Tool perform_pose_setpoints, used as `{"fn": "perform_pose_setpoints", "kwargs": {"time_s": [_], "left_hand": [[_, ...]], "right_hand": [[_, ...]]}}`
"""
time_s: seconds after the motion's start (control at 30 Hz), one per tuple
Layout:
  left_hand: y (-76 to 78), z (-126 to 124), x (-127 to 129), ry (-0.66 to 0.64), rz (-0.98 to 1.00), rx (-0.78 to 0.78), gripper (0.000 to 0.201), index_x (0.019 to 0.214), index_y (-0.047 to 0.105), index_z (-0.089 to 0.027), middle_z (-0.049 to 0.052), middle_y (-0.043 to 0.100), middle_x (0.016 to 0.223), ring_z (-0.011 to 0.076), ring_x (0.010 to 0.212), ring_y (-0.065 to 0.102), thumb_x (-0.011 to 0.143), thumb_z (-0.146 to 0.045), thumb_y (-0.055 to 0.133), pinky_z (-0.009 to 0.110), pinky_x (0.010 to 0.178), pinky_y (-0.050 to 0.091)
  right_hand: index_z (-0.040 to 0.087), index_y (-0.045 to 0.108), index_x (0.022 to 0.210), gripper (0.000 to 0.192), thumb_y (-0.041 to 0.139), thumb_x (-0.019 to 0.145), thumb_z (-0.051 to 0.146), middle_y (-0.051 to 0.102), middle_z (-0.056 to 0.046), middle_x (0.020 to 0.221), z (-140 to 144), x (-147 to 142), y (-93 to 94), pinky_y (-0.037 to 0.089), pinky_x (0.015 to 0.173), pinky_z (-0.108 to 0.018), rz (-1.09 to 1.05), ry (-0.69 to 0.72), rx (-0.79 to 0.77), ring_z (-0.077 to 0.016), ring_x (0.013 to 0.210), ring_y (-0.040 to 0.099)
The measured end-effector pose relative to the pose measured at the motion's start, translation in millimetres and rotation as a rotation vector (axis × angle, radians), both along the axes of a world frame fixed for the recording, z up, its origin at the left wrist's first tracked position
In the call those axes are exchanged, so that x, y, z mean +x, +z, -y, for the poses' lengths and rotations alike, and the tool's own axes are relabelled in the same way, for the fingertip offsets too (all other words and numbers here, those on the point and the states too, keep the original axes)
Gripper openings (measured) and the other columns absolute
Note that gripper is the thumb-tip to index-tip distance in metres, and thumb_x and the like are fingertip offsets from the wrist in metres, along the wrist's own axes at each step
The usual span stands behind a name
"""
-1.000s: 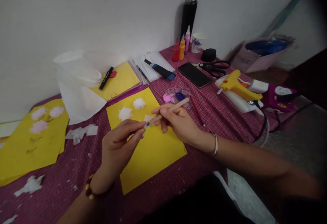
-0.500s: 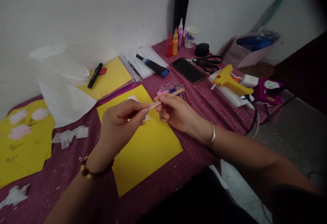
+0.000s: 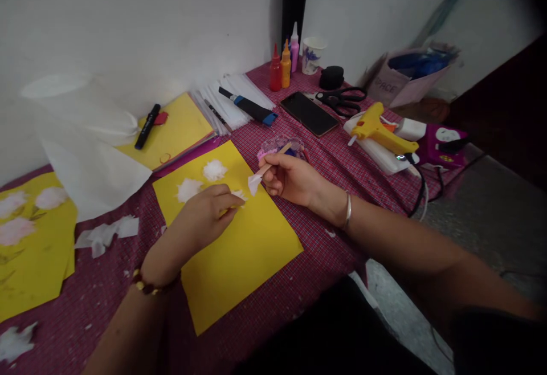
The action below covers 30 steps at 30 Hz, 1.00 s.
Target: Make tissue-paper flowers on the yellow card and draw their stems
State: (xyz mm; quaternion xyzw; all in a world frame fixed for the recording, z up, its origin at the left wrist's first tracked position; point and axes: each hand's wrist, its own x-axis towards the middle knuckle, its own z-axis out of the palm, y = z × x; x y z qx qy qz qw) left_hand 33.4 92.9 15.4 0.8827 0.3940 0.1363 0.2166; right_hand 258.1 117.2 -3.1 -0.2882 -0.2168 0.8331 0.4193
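Wooden stick (image 3: 273,162), thin and pale, was pinched in the right hand (image 3: 290,178), slanting down to a white tissue scrap (image 3: 254,183) at its lower tip, just above the yellow sheet (image 3: 239,238); left hand (image 3: 209,215) rested on that sheet, fingers curled together over a tissue tuft (image 3: 237,195), mostly hidden; paint palette (image 3: 280,145) behind the stick was blurred and partly covered.

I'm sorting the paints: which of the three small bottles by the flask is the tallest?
The pink bottle with the white tip, nearest the wall; the red bottle and orange bottle stand lower.
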Motion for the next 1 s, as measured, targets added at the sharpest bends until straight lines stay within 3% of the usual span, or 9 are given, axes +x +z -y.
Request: {"fn": "perform_pose_setpoints", "kwargs": {"time_s": [0.17,0.47,1.0], "left_hand": [[-5.4,-3,8,0.0,-0.051,0.005,0.017,0.077,0.068,-0.022,0.003,0.059,0.073,0.0173,0.071,0.055,0.085,-0.02,0.054,0.028,0.066,0.038],[-13.9,-15,5,0.144,-0.03,-0.003,0.009,0.071,0.055,-0.021,0.001,0.058,0.068,0.0156,0.062,0.05,0.077,-0.016,0.051,0.028,0.06,0.033],[-10.3,-13,7,0.216,-0.004,-0.039,0.01,0.067,0.057,-0.021,0.001,0.057,0.063,0.0152,0.057,0.048,0.077,-0.02,0.053,0.028,0.056,0.03]], "right_hand": [[0.015,0.062,0.071,0.019,0.052,0.086,0.022,0.06,0.004,0.048,1,0,0.0,0.04,0.037,-0.018,0.157,0.016,0.149,-0.0064,0.034,0.047],[0.017,0.055,0.071,0.018,0.051,0.088,0.012,0.06,0.005,0.05,3,-9,-5.1,0.037,0.036,-0.014,0.492,-0.002,0.431,-0.0047,0.036,0.047],[0.018,0.058,0.078,0.016,0.051,0.09,0.025,0.062,0.0,0.072,10,-15,-20.8,0.041,0.053,-0.021,0.742,0.073,0.811,-0.0092,0.058,0.052]]}}
